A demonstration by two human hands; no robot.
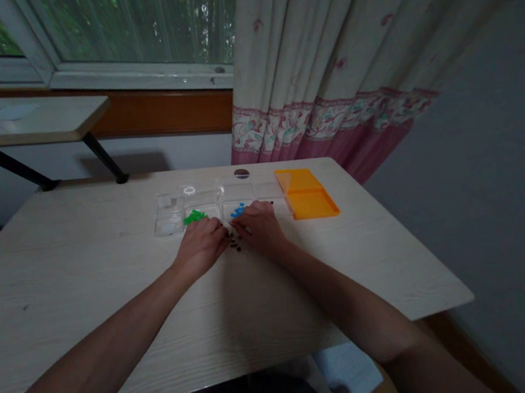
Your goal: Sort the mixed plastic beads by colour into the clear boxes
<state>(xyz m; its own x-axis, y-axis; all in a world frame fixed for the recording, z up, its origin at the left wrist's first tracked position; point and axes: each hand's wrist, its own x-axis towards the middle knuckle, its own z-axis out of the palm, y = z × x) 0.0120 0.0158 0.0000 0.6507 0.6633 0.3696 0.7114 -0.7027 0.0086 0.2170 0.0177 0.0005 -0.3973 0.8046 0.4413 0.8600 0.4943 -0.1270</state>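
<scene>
Both of my hands rest on the wooden table (78, 276), close together. My left hand (202, 242) is curled, fingers bent inward toward a few small dark beads (235, 244) lying between the hands. My right hand (260, 224) is curled too, its fingertips pinched near the same beads. What either hand holds is too small to make out. Just beyond the hands stands a clear compartment box (170, 223) with green pieces (195, 216) in one cell and blue pieces (237, 211) in another.
An orange lid or tray (308, 196) lies to the right of the clear box. A small raised shelf (15, 121) stands at the back left under the window. A patterned curtain (323, 77) hangs at the back right. The table's right edge is near.
</scene>
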